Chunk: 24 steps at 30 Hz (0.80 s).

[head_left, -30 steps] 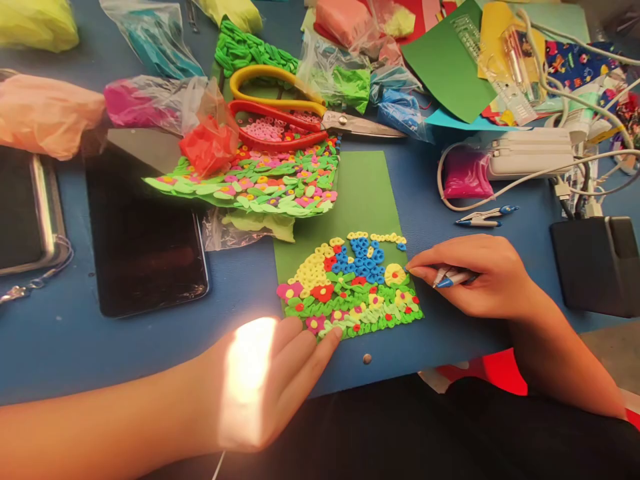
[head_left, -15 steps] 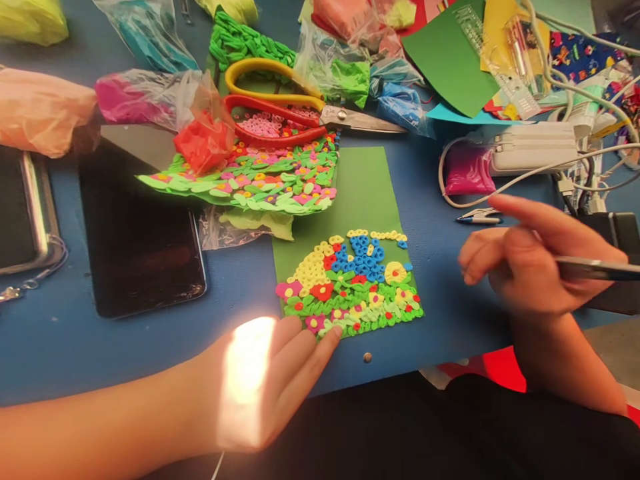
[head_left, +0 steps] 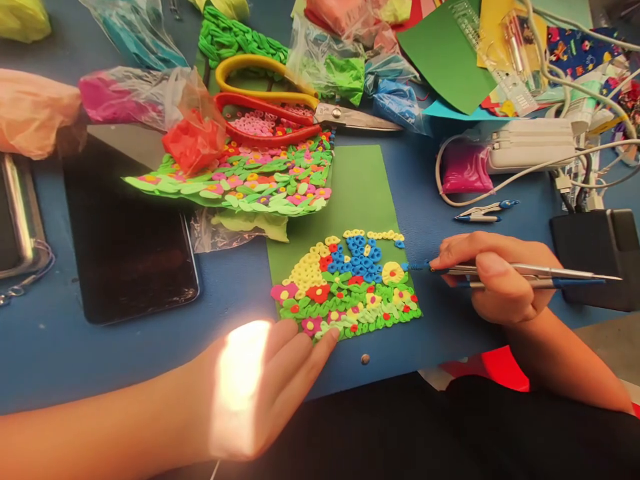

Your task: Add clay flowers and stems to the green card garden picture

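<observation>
A green card (head_left: 357,180) lies on the blue table, its lower half covered with small clay pieces forming a picture (head_left: 350,280): yellow rings, blue rings, red and pink flowers, light and dark green leaves. My left hand (head_left: 273,380) rests flat with fingers stretched out, its fingertips on the card's lower left edge. Right of the card, my right hand (head_left: 495,280) is closed around a silver-and-blue drawing compass (head_left: 560,275), its legs pointing right and its blue end at the card's right edge. A second, similar compass (head_left: 483,213) lies on the table above that hand.
Large scissors (head_left: 270,117) with red and yellow handles lie on a flower-covered clay picture (head_left: 280,183). A black tablet (head_left: 130,247) is at the left. Bags of coloured clay (head_left: 197,147) line the back. A white power strip (head_left: 533,147), cables and a black adapter (head_left: 593,257) crowd the right.
My right hand has moved down and left, bringing the compass close to the card's right edge. My left hand stays on the card. The whole view has shifted slightly.
</observation>
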### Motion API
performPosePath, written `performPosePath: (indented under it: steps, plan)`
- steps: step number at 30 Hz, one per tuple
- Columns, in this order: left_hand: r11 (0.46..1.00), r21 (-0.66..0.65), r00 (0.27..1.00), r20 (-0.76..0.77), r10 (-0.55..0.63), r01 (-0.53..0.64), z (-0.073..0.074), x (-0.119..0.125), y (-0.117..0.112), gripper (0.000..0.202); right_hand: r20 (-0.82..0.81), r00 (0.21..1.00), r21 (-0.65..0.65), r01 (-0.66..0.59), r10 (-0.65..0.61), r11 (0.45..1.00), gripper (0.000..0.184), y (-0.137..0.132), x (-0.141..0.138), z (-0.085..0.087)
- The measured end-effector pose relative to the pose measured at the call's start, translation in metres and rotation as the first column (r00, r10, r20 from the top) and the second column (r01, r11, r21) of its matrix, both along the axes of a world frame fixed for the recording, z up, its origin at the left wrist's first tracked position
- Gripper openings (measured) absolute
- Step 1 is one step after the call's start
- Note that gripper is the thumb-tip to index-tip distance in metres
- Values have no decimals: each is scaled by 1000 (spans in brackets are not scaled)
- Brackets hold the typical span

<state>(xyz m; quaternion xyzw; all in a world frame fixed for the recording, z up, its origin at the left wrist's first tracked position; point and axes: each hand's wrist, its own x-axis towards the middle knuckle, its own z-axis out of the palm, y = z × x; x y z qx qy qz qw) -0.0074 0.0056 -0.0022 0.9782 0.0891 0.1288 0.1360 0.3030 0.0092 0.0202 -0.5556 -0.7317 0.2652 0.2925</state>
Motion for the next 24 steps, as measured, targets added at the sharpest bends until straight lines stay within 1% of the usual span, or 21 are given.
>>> performPosePath:
  steps: [2,3,7,12,13,15,17,19,21,24]
  plan:
    - [1000,-8,1000,1,-3,3,1,0,1,36,-82,997,6,-8,9,1000,37,2,-2,1]
    - [1000,-12,1000,7,0,0,2,0,1,34,-81,997,-1,-8,8,1000,37,3,-2,1]
    - [1000,-11,1000,5,13,-13,5,1,1,28,-40,999,-32,-21,19,999,42,3,-7,1]
    - [1000,-2,1000,2,14,-14,5,-1,0,30,37,998,15,-47,46,999,41,2,-11,1]
    - [1000,0,1000,9,17,-17,5,0,0,30,20,999,21,-49,49,999,40,2,-11,0]
    - [1000,5,1000,23,16,-16,5,1,1,29,-101,994,20,-40,42,999,35,5,-10,-2]
    - [1000,12,999,33,16,-17,5,4,2,28,-275,961,39,12,-1,999,31,8,-8,-3]
    - [1000,22,999,47,14,-15,5,5,2,27,-388,920,64,82,-51,995,29,11,-9,-4]
    - [999,29,999,52,16,-17,6,6,2,27,-392,917,82,115,-74,990,29,12,-10,-5]
    - [999,28,999,33,24,-25,7,5,2,31,-297,953,77,95,-68,993,33,9,-11,-9]
